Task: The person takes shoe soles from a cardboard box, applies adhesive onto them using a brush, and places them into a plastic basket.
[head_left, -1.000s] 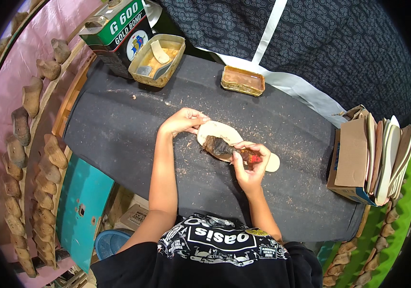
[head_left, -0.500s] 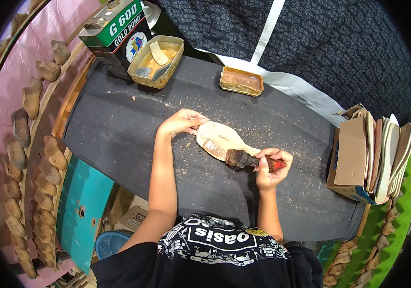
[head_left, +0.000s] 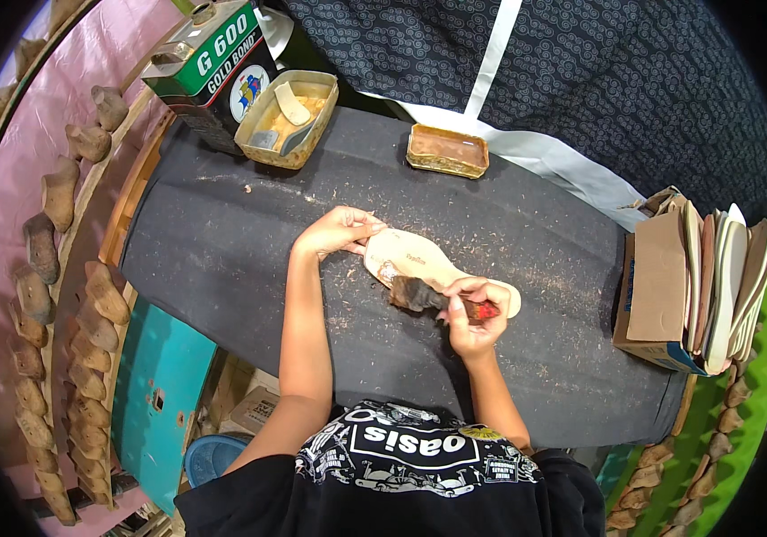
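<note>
A pale, shoe-sole-shaped insole [head_left: 419, 257] lies over the dark worktable, its broad end to the left and its narrow heel end showing beyond my right hand. My left hand [head_left: 343, 231] pinches the broad end at its upper left edge. In my right hand [head_left: 480, 315] is a brush with a red-tipped handle and dark, caked bristles [head_left: 413, 294]. Those bristles touch the insole's lower left part, beside a wet-looking brownish patch. The fingers of my right hand hide part of the handle and of the insole.
At the back stand a green-and-black metal can [head_left: 213, 76], an open tub [head_left: 258, 148] with spreaders and yellowish paste, and a shallow tin [head_left: 446, 161] of brown liquid. A cardboard box [head_left: 655, 291] of soles stands right. Wooden shoe lasts [head_left: 59, 192] line the left racks. Shavings litter the table.
My right hand has moved the brush left along the insole, uncovering its heel end. My left hand keeps its hold on the broad end. The view has shifted slightly.
</note>
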